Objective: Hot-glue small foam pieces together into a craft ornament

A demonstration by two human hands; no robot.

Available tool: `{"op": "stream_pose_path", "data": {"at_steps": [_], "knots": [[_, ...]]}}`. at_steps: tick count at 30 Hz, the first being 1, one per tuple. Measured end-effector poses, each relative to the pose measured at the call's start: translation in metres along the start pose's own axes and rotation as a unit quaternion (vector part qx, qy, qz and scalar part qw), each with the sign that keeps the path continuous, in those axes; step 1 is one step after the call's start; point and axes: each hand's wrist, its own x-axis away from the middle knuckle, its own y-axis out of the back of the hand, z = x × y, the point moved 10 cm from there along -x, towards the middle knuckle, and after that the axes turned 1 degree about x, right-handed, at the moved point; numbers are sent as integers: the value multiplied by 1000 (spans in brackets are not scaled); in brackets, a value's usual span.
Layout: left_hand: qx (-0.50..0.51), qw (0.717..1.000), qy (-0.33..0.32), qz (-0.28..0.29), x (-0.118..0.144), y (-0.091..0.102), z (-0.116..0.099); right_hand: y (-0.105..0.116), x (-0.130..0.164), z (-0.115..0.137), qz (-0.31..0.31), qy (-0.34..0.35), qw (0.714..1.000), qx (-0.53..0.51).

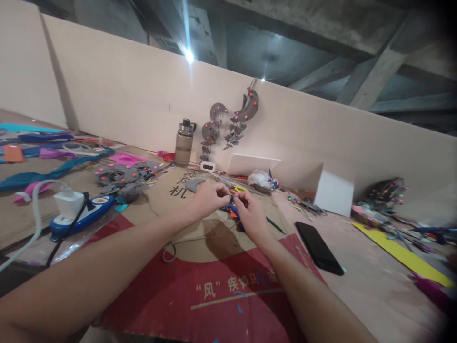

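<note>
My left hand (211, 197) and my right hand (252, 212) meet above the cardboard sheet (153, 295). Both are closed in a pinch, fingertips nearly touching, around a small dark piece (231, 198) too small to name. Just beneath them show blue and orange bits, partly hidden by my right hand. Beside my left hand lies a flat grey piece (193, 185). A thin grey cord (189, 239) curls into a loop on the cardboard below. To the right of my right hand rests a dark green pencil-like stick (274, 225).
A black phone (319, 247) lies at right, near a yellow strip (403, 255). A bottle (183, 145) stands by the wall, where grey crescent ornaments (247, 107) hang. At left are a blue power strip (84, 214) with a white charger, grey pieces with pink dots (123, 175) and coloured scraps.
</note>
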Motion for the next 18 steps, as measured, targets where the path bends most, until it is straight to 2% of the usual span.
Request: {"op": "stream_pose_path", "data": {"at_steps": [6, 9, 13, 18], "knots": [[68, 993, 33, 95, -3, -14, 9, 5, -3, -6, 1, -21, 1000, 23], [116, 986, 40, 116, -3, -16, 12, 9, -4, -6, -13, -18, 998, 56], [99, 989, 18, 112, -1, -18, 6, 9, -3, -3, -24, 3, 995, 99], [-40, 998, -24, 43, -2, -12, 1, 3, 1, 2, -19, 43, 989, 142]]}}
